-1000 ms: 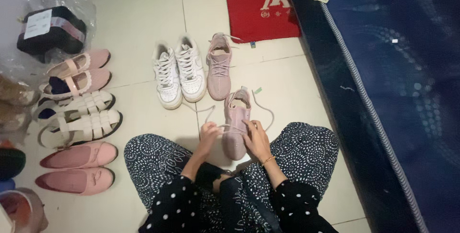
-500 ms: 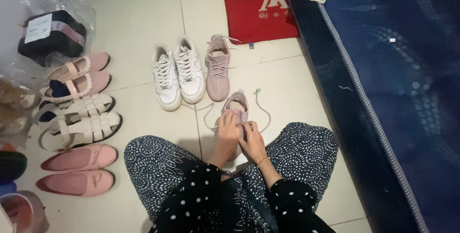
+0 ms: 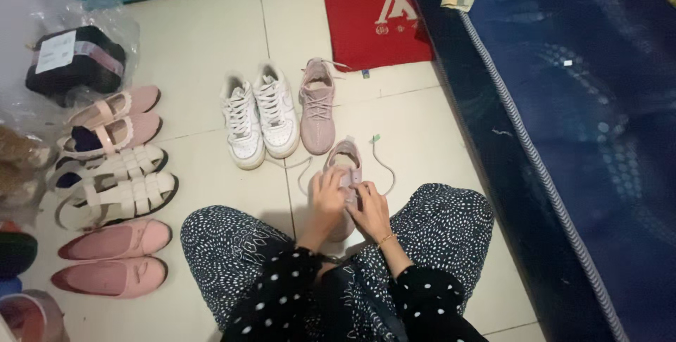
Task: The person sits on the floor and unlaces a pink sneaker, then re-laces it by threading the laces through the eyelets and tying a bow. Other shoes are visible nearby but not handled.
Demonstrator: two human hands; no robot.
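Our left hand (image 3: 327, 198) and right hand (image 3: 371, 208) pinching laces on pink sneaker (image 3: 345, 162) at centre, its mate (image 3: 317, 106) and white sneakers (image 3: 257, 113) above, bagged dark bundle (image 3: 74, 60) upper left.

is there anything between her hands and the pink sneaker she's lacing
Nothing visible. Both the left hand and the right hand rest directly on the pink sneaker over its lace area. The loose lace trails off to the side on the tiled floor, and the other pink sneaker stands apart.

Both hands (image 3: 348, 198) rest on a sneaker (image 3: 344, 166) between the knees. Its mate (image 3: 317, 108) lies beyond, a sneaker pair (image 3: 257, 115) left of that. A mattress (image 3: 563, 138) runs along the right.
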